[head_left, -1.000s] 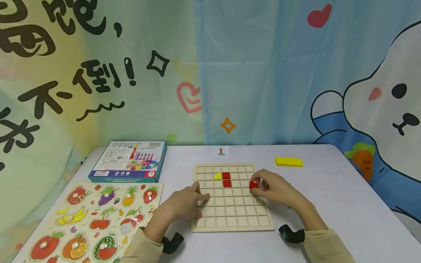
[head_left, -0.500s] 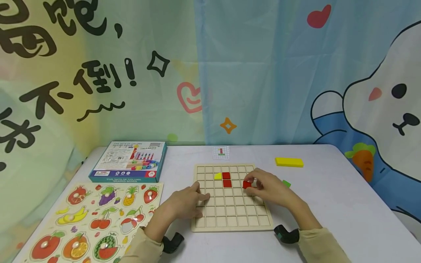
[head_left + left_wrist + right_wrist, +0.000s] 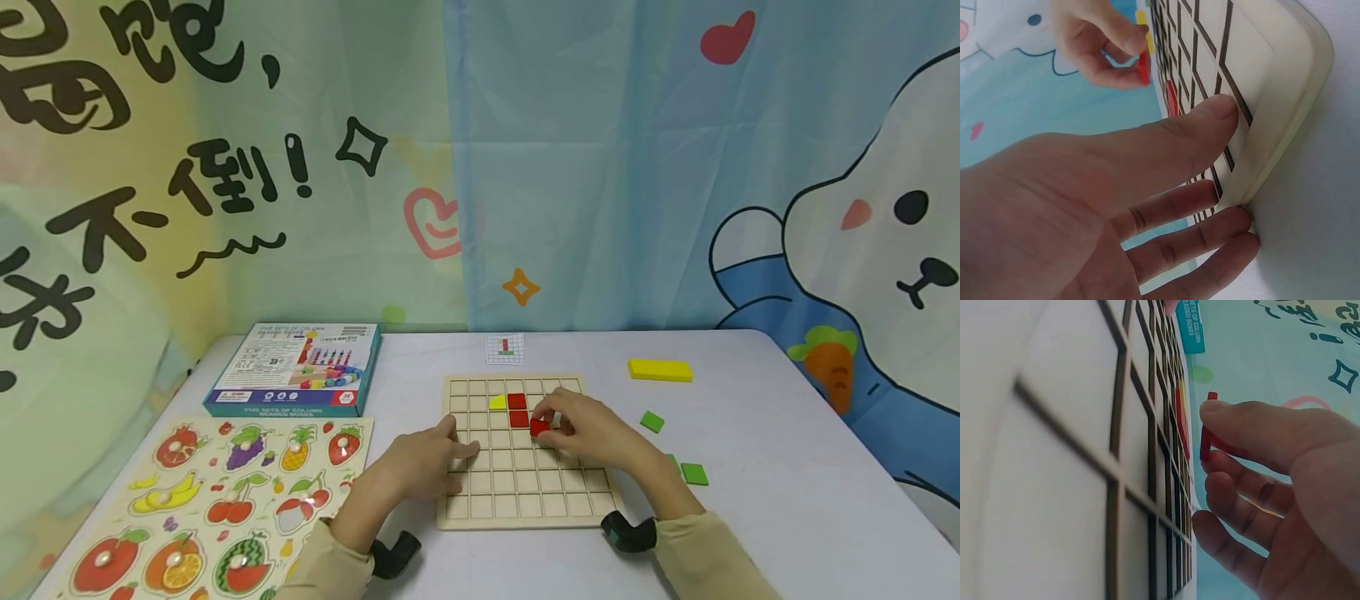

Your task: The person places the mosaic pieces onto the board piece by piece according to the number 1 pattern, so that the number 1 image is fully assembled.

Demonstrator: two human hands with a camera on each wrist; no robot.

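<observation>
Two hands are working at a pale wooden grid board [image 3: 528, 454]. The right hand [image 3: 581, 429] is pinching a small red square wooden tile [image 3: 538, 427] between thumb and fingertips, holding it just above the cells at four o'clock from two red tiles already seated [image 3: 517, 409]. The left hand [image 3: 423, 458], fingers straight, is pressing the board's nine o'clock edge. The tile is probably light, stiff and smooth; its opposite edges are offering the best hold.

To your left a fruit puzzle [image 3: 225, 492] is lying at the near edge of the surface [image 3: 787, 467], with a blue box [image 3: 296, 368] sitting behind it. A yellow block [image 3: 660, 369] is resting far right, and green tiles [image 3: 693, 473] are lying nearer you.
</observation>
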